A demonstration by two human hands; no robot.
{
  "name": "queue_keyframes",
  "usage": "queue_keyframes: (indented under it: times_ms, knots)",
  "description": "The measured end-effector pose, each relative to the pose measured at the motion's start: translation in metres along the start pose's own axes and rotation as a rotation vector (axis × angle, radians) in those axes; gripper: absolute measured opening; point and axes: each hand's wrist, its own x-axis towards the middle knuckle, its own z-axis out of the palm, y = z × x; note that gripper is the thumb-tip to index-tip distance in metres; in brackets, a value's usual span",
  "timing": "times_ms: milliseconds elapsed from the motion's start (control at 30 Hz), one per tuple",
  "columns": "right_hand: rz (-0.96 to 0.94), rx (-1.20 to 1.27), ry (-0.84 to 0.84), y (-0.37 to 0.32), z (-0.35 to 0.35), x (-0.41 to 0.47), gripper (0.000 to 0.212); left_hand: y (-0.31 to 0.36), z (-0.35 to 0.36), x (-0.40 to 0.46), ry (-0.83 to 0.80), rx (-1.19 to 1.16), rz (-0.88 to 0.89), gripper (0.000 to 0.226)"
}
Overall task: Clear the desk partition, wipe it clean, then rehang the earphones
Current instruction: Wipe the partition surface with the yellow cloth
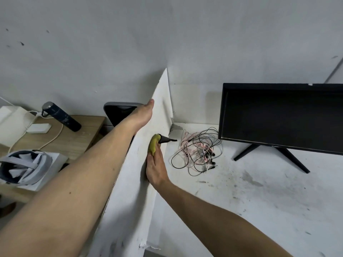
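**White, black and one yellow-green cloth**

The partition [133, 182] is white, as is the desk [259, 210], which carries dark grey smudges and specks. The cloth [153, 145] is yellow-green. The tangled earphones [196, 151] mix pink, black and grey cords. The monitor [278, 117] is black. The neighbouring desk [74, 138] is light wood-grain, with a dark navy bottle [61, 116].

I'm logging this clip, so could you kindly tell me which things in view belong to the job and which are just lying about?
Job:
- partition
- yellow cloth, pressed by right hand
- left hand on partition edge
- earphones

Lying about:
- monitor
- dark bottle
- white charger
- headset
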Motion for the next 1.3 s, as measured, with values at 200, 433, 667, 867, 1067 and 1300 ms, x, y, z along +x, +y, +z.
queue_keyframes:
  times_ms: [200, 433, 667, 867, 1067, 1300]
  knots:
    - [-0.163, -0.012, 0.035, -0.041, -0.003, 0.002, 0.062, 0.001, 0.001, -0.001, 0.011, -0.010, 0.009, 0.068]
    - [-0.067, -0.053, -0.042, 0.004, 0.000, -0.020, 0.061, 0.002, 0.001, -0.002, 0.006, -0.027, -0.004, 0.068]
    - [-0.185, -0.013, 0.037, -0.050, -0.007, -0.002, 0.061, 0.007, 0.004, -0.004, 0.015, 0.014, 0.017, 0.068]
    - [-0.222, -0.071, -0.053, 0.001, 0.003, -0.051, 0.058, 0.005, 0.005, -0.002, 0.010, 0.030, 0.012, 0.067]
    - [0.183, 0.039, -0.096, 0.054, 0.002, -0.038, 0.061, 0.006, 0.007, -0.003, 0.032, 0.038, 0.003, 0.067]
    - [0.178, 0.136, -0.039, -0.005, -0.015, -0.015, 0.062, 0.015, 0.013, -0.011, 0.008, 0.083, 0.005, 0.068]
